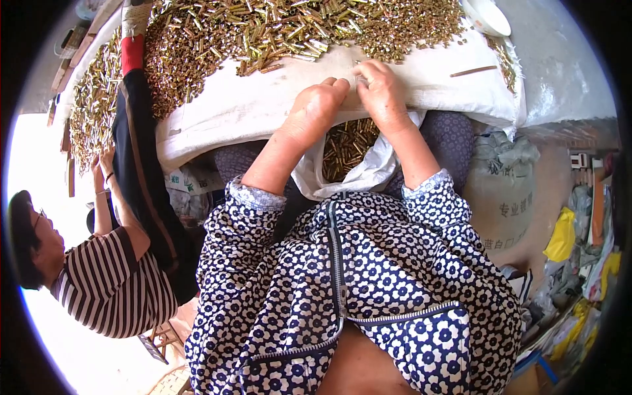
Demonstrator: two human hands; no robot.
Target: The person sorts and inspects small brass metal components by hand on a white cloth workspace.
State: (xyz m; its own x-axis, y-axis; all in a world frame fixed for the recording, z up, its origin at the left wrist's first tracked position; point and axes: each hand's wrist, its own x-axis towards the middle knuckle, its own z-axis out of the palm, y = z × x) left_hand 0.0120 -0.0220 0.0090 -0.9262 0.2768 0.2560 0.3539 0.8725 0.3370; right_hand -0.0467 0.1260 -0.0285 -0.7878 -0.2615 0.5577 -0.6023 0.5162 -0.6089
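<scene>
My left hand (317,110) is closed above the near edge of the white-covered table (257,108), its fingers curled together. Close beside it, my right hand (382,93) is also curled, thumb and fingertips drawn together toward the left. Whatever small piece the fingers of either hand may hold is hidden or too small to name. Just beyond them lies a heap of small brass-coloured metal parts (289,29), long thin ones mixed with short ones. Below my wrists, an open white sack (372,174) between my knees contains several long brass-coloured pieces (347,148).
At the left, a person in a striped shirt (115,280) reaches into another heap of metal parts (92,125). A thin stick (473,71) lies on the cloth at right, near a white bowl (487,16). Plastic bags (559,234) and a printed sack (503,197) stand on the right.
</scene>
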